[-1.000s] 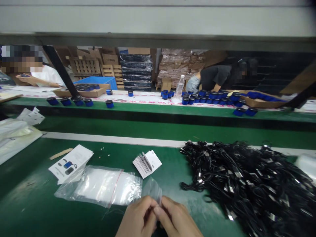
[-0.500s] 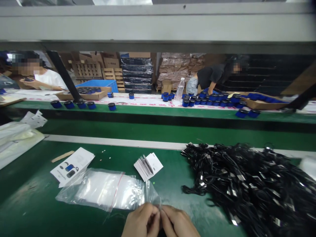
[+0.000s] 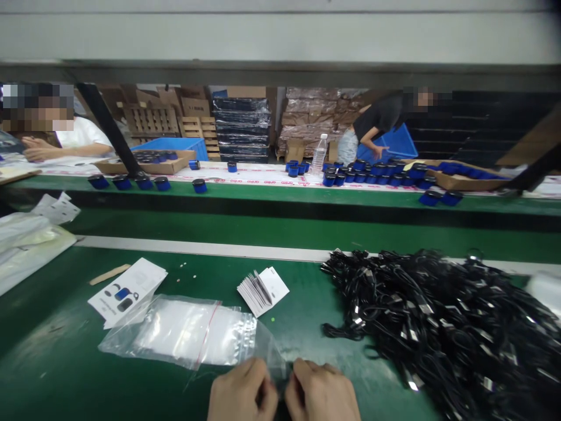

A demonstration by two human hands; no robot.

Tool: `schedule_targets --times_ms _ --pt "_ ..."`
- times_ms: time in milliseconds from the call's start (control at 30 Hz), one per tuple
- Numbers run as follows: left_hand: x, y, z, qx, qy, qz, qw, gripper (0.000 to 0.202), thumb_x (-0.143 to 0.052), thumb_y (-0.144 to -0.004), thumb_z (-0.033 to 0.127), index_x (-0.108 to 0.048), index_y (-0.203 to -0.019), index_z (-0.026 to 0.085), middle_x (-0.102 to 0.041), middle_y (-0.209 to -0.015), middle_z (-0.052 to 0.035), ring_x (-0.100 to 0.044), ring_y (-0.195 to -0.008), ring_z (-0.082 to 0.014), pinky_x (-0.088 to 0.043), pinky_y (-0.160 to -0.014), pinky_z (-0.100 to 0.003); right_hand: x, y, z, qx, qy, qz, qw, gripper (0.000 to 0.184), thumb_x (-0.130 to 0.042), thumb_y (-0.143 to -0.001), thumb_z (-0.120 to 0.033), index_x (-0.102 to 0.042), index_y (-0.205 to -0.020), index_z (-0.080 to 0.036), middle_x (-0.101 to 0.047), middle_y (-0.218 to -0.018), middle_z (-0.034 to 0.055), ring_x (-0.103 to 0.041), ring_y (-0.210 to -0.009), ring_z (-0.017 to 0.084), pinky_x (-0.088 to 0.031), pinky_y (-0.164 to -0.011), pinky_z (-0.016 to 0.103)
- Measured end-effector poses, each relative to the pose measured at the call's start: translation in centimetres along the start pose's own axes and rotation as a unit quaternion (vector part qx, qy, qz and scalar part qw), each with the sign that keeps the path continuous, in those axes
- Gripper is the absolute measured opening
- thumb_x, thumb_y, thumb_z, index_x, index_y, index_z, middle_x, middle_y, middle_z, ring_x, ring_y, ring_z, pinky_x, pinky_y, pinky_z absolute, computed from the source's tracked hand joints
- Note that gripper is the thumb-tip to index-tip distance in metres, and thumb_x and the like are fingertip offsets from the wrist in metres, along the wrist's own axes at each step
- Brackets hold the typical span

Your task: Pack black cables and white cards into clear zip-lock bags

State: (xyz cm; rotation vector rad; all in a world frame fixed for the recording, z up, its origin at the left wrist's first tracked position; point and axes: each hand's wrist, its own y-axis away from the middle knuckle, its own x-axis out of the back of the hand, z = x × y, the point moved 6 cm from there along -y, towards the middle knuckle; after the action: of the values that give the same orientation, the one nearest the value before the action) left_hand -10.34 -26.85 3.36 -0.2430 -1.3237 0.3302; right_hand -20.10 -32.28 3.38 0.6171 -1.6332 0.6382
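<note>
From my end I see a green surface (image 3: 302, 298). Cable pile (image 3: 421, 316): well R of the bag pack (image 3: 188, 333). Leaflets (image 3: 127, 286): partly under pack's L end. My left hand (image 3: 243, 389) & right hand (image 3: 323, 390), just R of pack's near side, fingers curled, pinching a thin clear bag (image 3: 270, 348) btwn them, at pack's R end. Small cards (image 3: 263, 291): just beyond that end.

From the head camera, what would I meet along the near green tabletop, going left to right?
Pale plastic packaging, printed sheets, clear plastic bags, fanned white leaflets, heap of black cables.
</note>
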Motion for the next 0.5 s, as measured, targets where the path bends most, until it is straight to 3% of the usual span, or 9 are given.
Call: schedule_targets --times_ms 100,167,300,400,500 --pt "0.9 -0.1 -0.7 0.033 -0.004 0.023 0.999 0.02 -0.04 -0.075 0.012 -0.044 -0.058 0.023 -0.055 -0.049 0.0063 -0.056 -0.044 -0.0086 -0.034 -0.046 -0.021 0.2 0.1 0.6 -0.06 -0.045 0.001 0.997 0.021 -0.044 -0.077 -0.013 -0.057 -0.061 -0.021 -0.067 -0.058 0.0043 -0.064 -0.052 0.02 -0.026 -0.048 0.029" --pt "0.8 -0.1 -0.8 0.038 -0.013 0.005 0.999 0.02 -0.04 -0.074 0.013 -0.045 -0.057 0.023 -0.056 -0.049 0.0063 -0.056 -0.043 -0.0089 -0.033 -0.046 -0.022 0.8 0.0 0.8 -0.08 -0.096 -0.022 0.992 0.025 -0.043 -0.079 -0.015 -0.056 -0.059 -0.021 -0.067 -0.058 0.0038 -0.063 -0.053 0.019 -0.026 -0.048 0.028" --pt "0.0 0.0 -0.8 0.054 -0.022 -0.053 0.997 0.018 -0.043 -0.071 0.013 -0.047 -0.057 0.022 -0.057 -0.048 0.0055 -0.057 -0.043 -0.0111 -0.031 -0.045 -0.023 3.1 -1.7 0.6 -0.047 -0.242 -0.106 0.963 0.017 -0.051 -0.082 -0.027 -0.062 -0.069 -0.022 -0.067 -0.061 -0.0004 -0.062 -0.058 0.017 -0.032 -0.052 0.024" --pt "-0.6 0.3 -1.0 0.07 -0.007 -0.085 0.994 0.017 -0.043 -0.07 0.013 -0.048 -0.057 0.022 -0.056 -0.046 0.0057 -0.057 -0.043 -0.0113 -0.031 -0.045 -0.022 5.8 -4.7 1.4 -0.06 -0.253 -0.032 0.965 0.019 -0.049 -0.086 -0.033 -0.063 -0.087 -0.021 -0.066 -0.074 0.0005 -0.061 -0.069 0.017 -0.038 -0.062 0.024" --pt "-0.9 0.6 -1.2 0.077 0.002 -0.098 0.992 0.017 -0.042 -0.07 0.012 -0.048 -0.057 0.022 -0.055 -0.046 0.0061 -0.056 -0.041 -0.0106 -0.032 -0.045 -0.021 6.4 -7.8 1.6 -0.059 -0.204 0.01 0.977 0.025 -0.046 -0.087 -0.031 -0.064 -0.097 -0.017 -0.064 -0.09 0.0065 -0.062 -0.079 0.019 -0.039 -0.068 0.027"
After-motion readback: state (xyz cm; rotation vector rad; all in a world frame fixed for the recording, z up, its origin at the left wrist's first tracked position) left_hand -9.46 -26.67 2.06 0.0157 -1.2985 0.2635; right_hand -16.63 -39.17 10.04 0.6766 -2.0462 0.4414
